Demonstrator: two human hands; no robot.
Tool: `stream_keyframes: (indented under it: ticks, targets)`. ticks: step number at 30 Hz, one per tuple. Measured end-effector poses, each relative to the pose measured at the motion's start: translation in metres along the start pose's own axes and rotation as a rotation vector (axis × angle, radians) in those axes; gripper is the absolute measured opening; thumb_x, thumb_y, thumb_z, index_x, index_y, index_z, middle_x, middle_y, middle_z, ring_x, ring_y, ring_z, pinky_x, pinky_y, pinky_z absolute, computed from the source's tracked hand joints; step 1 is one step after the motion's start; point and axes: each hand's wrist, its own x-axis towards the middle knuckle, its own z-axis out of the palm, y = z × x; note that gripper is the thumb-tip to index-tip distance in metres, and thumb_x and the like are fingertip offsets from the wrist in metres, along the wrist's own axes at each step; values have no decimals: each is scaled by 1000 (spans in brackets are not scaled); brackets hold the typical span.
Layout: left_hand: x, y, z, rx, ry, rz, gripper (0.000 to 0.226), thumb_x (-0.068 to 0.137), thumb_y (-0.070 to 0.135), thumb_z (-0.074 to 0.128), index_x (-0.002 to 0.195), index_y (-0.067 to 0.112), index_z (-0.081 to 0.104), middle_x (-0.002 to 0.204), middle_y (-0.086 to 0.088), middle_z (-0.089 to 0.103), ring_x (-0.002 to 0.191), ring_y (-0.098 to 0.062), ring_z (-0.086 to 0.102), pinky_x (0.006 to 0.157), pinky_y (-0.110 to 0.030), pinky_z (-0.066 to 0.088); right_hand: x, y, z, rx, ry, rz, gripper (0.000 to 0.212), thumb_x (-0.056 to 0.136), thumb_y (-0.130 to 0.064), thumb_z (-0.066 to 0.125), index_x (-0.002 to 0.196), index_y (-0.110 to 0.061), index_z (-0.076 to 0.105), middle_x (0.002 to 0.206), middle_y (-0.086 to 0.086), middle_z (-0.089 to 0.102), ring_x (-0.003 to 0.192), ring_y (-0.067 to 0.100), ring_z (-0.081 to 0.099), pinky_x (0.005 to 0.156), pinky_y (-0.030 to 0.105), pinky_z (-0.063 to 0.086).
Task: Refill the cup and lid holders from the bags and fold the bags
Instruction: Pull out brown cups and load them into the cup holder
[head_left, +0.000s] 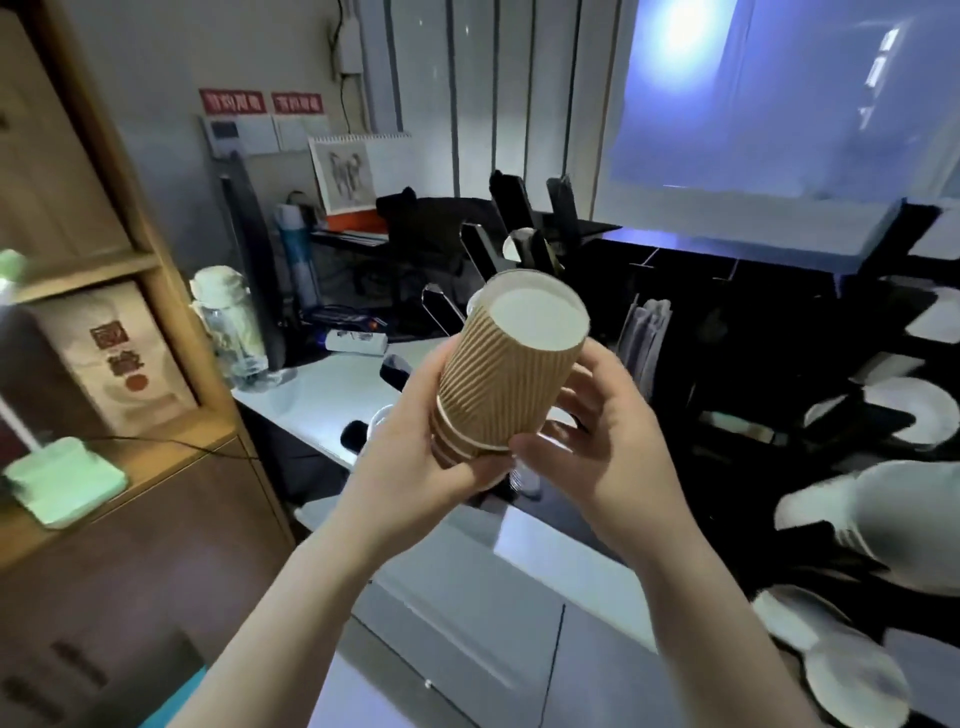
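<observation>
Shelving of pale wood stands at the far left, holding a paper bag and a green lamp base. Right of it the white desk carries a clear bottle. At centre the left hand wraps its fingers round the lower end of a stack of ribbed brown cups, bottoms up, white base facing the camera. The stack's long axis tilts up and to the right, away from the person. The right hand curls its fingers on the stack's right side, thumb at the lowest rim; both hands clamp the same stack. Behind and right of it rise the dark posts of the cup holder, so the next move is probably forward and slightly right, open end leading down. White lids sit in the dark rack at far right
</observation>
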Motion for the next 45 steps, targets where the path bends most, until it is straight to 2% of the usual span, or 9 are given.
stream_keyframes:
  ticks: [5, 10, 14, 21, 28, 32, 39, 42, 45]
  targets:
    - [44, -34, -28, -46, 31, -19, 85, 62, 48, 84, 133, 45, 37, 124, 27, 54, 114, 2, 55, 91, -33, 51, 49, 8, 24, -48, -1, -60, 71, 77, -22, 78, 138, -30, 43, 131, -11, 56, 125, 13, 53, 94, 22, 49]
    - [88, -70, -42, -84, -60, 77, 82, 64, 32, 85, 128, 52, 38, 127, 28, 51, 119, 0, 51, 93, -18, 45, 79, 17, 36, -170, 99, -130, 73, 73, -30, 78, 136, -30, 42, 130, -11, 57, 124, 17, 54, 97, 35, 49]
    - [118, -99, -48, -67, -113, 137, 82, 63, 31, 81, 124, 64, 36, 126, 37, 43, 125, 2, 41, 103, -22, 37, 95, 28, 58, -233, 180, -125, 70, 72, -29, 77, 133, -39, 43, 130, -15, 55, 123, 14, 54, 95, 34, 51]
    - [140, -157, -56, -70, -282, 21, 86, 62, 36, 79, 135, 51, 36, 122, 10, 37, 125, -9, 34, 107, -39, 38, 111, 56, 93, -380, 308, -28, 64, 69, -35, 74, 125, -48, 47, 128, -19, 56, 119, 4, 55, 88, 11, 46]
    - [145, -198, -55, -143, -526, -4, 80, 74, 19, 77, 134, 47, 31, 135, 10, 42, 127, 0, 37, 102, -11, 32, 112, 81, 117, -555, 445, 178, 60, 61, -46, 75, 113, -57, 46, 115, -32, 58, 107, -12, 54, 78, -1, 40]
    - [147, -210, -52, -185, -552, -55, 77, 77, 22, 77, 142, 29, 36, 139, 14, 47, 128, 0, 41, 107, -29, 36, 116, 92, 120, -664, 450, 298, 59, 65, -50, 73, 113, -62, 39, 115, -38, 53, 108, -14, 50, 78, -3, 36]
    - [147, -215, -53, -210, -570, -58, 76, 77, 27, 76, 141, 32, 37, 139, 17, 47, 129, 0, 42, 108, -31, 37, 123, 95, 120, -767, 420, 382, 65, 65, -45, 76, 111, -66, 36, 113, -44, 49, 106, -22, 45, 75, 12, 40]
    - [145, -216, -56, -225, -587, -67, 80, 78, 28, 73, 144, 39, 30, 138, 23, 47, 126, 8, 42, 105, -20, 36, 124, 92, 122, -665, 416, 384, 63, 65, -57, 66, 122, -61, 40, 118, -43, 49, 111, -17, 47, 81, 10, 44]
    - [143, -211, -56, -265, -586, -78, 80, 75, 26, 71, 137, 54, 28, 129, 34, 50, 120, 13, 45, 98, -12, 38, 125, 89, 125, -631, 426, 339, 46, 84, -40, 63, 120, -61, 43, 116, -40, 54, 111, -12, 51, 83, 1, 40]
